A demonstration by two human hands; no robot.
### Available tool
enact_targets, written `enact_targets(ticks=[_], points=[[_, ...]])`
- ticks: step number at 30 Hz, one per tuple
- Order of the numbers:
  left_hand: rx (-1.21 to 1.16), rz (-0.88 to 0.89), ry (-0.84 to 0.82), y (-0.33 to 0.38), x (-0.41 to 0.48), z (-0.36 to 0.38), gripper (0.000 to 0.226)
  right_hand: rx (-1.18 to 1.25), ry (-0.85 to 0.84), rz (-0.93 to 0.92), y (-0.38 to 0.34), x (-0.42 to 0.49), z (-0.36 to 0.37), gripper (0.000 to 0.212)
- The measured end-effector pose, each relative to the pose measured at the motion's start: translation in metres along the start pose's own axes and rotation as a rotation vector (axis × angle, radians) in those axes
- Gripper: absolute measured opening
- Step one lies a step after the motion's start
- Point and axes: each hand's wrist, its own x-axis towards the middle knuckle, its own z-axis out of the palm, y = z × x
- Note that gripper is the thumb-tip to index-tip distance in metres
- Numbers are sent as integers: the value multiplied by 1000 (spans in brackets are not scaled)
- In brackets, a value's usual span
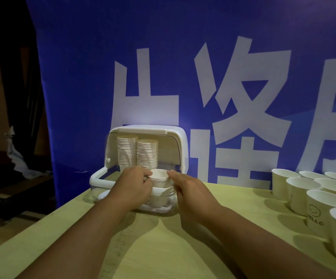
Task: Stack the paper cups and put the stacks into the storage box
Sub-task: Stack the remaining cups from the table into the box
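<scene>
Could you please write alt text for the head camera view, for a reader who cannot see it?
The left hand and right hand hold a short stack of paper cups at the open front of a storage box holding two tall stacks. Loose cups stand on the table at right, before a blue banner.

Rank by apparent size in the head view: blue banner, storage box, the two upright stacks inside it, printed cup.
1. blue banner
2. storage box
3. left stack and right stack: near alike, left slightly taller.
printed cup: looks about stack-sized, but sits nearer the camera, so unranked.
</scene>
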Motion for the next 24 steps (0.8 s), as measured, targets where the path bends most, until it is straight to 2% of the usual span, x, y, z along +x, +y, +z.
enact_targets(ticks=[2,6,9,13,24], points=[[-18,-16,-6,0,0,1,33,44,51,79,-1,-2,-2,44],[-30,1,-17,2,-2,-2,29,-99,153,141,-1,-6,-21,28],[18,62,49,11,-5,-8,31,-180,139,190,-2,-18,-40,17],[-36,158,130,31,-10,-16,12,-301,113,277,2,-47,-65,15],[5,304,-179,112,-59,23,10,-287,233,417,8,-149,-128,12]])
